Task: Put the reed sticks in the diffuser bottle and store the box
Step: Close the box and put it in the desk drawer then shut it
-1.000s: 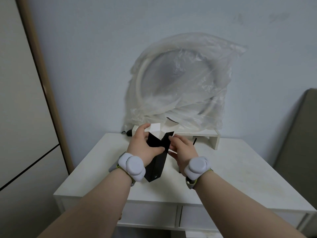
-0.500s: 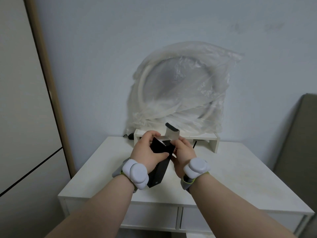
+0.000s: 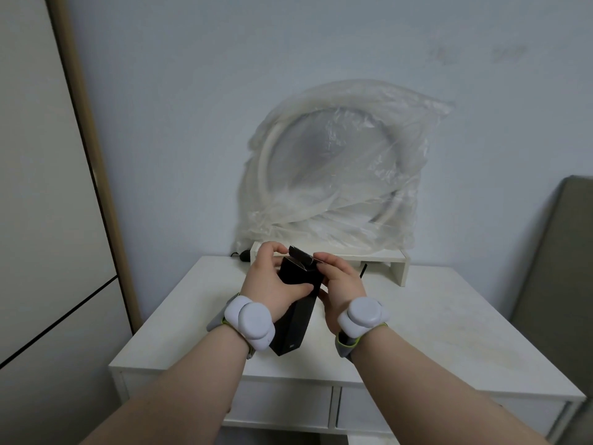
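A tall black box (image 3: 296,311) is held tilted above the white table (image 3: 449,322), its top pointing away from me. My left hand (image 3: 272,284) wraps around the box's upper part, thumb across its front. My right hand (image 3: 340,284) grips the box's top right side, with its fingers on the black lid flap (image 3: 301,254), which lies nearly folded down over the opening. Behind my right hand a thin dark stick-like tip (image 3: 363,270) shows above the table; I cannot tell what it belongs to. No diffuser bottle shows.
A white low shelf riser (image 3: 385,260) stands at the table's back, with a clear plastic bag holding a coiled white hose (image 3: 333,184) on it against the wall. A cabinet panel (image 3: 48,203) is at left, a grey-green cushion (image 3: 558,268) at right. Drawers (image 3: 288,406) face me below.
The white inner flaps that stood open a second ago are folded in, and the black lid flap has come down over the box's top. Both hands stayed on the box.
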